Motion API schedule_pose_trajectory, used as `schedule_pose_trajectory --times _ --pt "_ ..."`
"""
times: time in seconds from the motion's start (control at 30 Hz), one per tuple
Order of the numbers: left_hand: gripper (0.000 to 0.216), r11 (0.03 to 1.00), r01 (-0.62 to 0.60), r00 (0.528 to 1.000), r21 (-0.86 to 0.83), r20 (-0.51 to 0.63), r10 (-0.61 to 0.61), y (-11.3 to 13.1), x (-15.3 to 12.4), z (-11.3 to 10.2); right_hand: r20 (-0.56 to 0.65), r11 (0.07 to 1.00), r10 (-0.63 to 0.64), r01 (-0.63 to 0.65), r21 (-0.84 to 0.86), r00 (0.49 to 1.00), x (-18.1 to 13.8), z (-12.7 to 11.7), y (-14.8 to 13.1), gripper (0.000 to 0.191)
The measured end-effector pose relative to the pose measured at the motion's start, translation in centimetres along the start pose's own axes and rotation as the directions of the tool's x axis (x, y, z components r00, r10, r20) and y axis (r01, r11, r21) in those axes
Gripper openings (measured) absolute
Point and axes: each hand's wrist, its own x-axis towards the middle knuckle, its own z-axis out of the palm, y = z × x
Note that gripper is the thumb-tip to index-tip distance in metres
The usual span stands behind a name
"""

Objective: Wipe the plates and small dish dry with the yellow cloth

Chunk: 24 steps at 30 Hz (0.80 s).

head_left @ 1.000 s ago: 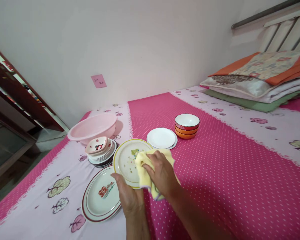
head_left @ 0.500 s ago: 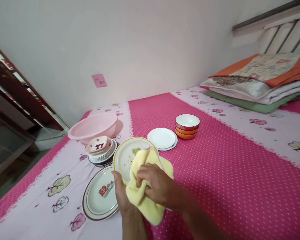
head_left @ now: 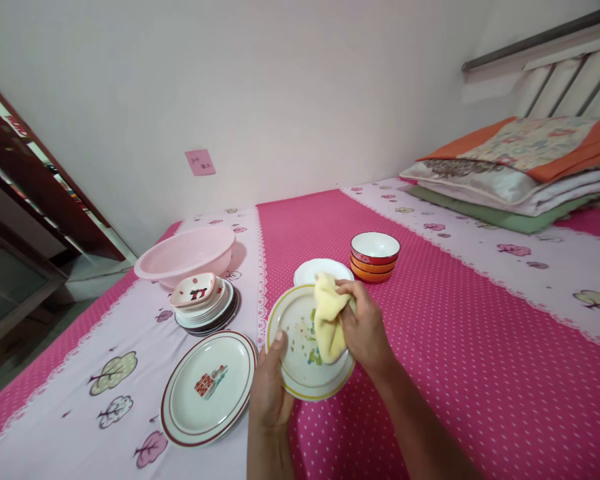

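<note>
My left hand (head_left: pixel 271 383) grips a yellow-rimmed plate (head_left: pixel 295 363) by its left edge, thumb on top and the other fingers hidden beneath. The plate has a green floral print and is tilted toward me. Bunched in my right hand (head_left: pixel 364 323) is a yellow cloth (head_left: pixel 329 320), which lies against the plate's upper right part. To the left, a large plate with a dark red rim (head_left: pixel 207 417) rests on the bedspread. Behind the held plate, white plates (head_left: pixel 310 270) are partly covered by it and the cloth.
A pink basin (head_left: pixel 185 250) stands at the back left, with a stack of small dishes and plates (head_left: pixel 205 313) before it. Several stacked bowls (head_left: pixel 375 260) sit right of centre. Folded bedding (head_left: pixel 510 173) is piled at the far right. A pink note (head_left: pixel 200 162) is on the wall.
The yellow-rimmed plate has moved right and toward me, uncovering more of the red-rimmed plate. My right hand has shifted up and right, with the cloth more bunched.
</note>
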Motion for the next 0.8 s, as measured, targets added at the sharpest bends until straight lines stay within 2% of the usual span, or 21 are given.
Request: schedule_pose_trajectory --times 0.07,0.13,0.17,0.2,0.27,0.3,0.4,0.53,0.6,0.67,0.73,0.8 --pt "0.046 0.994 0.041 0.997 0.097 0.06 -0.047 -0.3 -0.3 0.2 -0.098 0.995 0.054 -0.046 0.086 0.994 0.4 -1.0 -0.7 0.014" --pt "0.048 0.981 0.091 0.981 0.169 0.152 -0.118 -0.5 -0.7 0.4 -0.103 0.994 0.036 -0.025 0.106 0.994 0.8 -2.3 -2.0 0.016" --pt "0.048 0.974 0.11 0.969 0.196 0.196 -0.149 -0.7 -0.8 0.4 -0.04 0.997 0.006 -0.003 0.075 0.999 0.9 -2.8 -2.9 0.019" --pt "0.047 0.969 0.119 0.957 0.216 0.237 -0.17 -0.8 -0.9 0.5 0.089 1.0 -0.021 0.021 0.008 0.996 1.0 -3.3 -3.7 0.023" --pt "0.047 0.963 0.106 0.938 0.247 0.295 -0.179 -1.0 -1.0 0.4 0.342 0.982 -0.031 0.093 -0.167 0.939 1.0 -3.8 -5.3 0.031" --pt "0.047 0.96 0.094 0.936 0.264 0.306 -0.176 -1.0 -1.0 0.3 0.427 0.96 -0.007 0.126 -0.251 0.904 0.9 -4.0 -6.0 0.036" --pt "0.042 0.938 0.072 0.936 0.339 0.302 -0.181 -0.7 -1.1 -0.4 0.515 0.9 0.109 0.135 -0.414 0.85 0.7 -4.0 -7.3 0.04" --pt "0.037 0.91 0.085 0.941 0.407 0.268 -0.208 -0.2 -1.3 -1.2 0.564 0.864 0.284 0.047 -0.5 0.775 0.9 -4.6 -7.7 0.018" --pt "0.036 0.914 0.092 0.946 0.396 0.251 -0.204 -0.1 -1.4 -1.2 0.581 0.889 0.29 0.011 -0.458 0.76 1.2 -5.1 -7.5 0.017" --pt "0.034 0.925 0.102 0.946 0.366 0.252 -0.204 0.0 -1.5 -1.0 0.597 0.942 0.25 -0.05 -0.331 0.762 1.5 -5.5 -7.0 0.017" --pt "0.034 0.937 0.111 0.939 0.33 0.275 -0.208 0.2 -1.6 -0.8 0.607 0.972 0.233 -0.156 -0.177 0.76 1.7 -5.8 -6.4 0.018" --pt "0.035 0.953 0.113 0.938 0.28 0.285 -0.195 0.4 -1.6 -0.8 0.613 0.957 0.254 -0.287 -0.046 0.748 1.8 -5.9 -5.7 0.022"
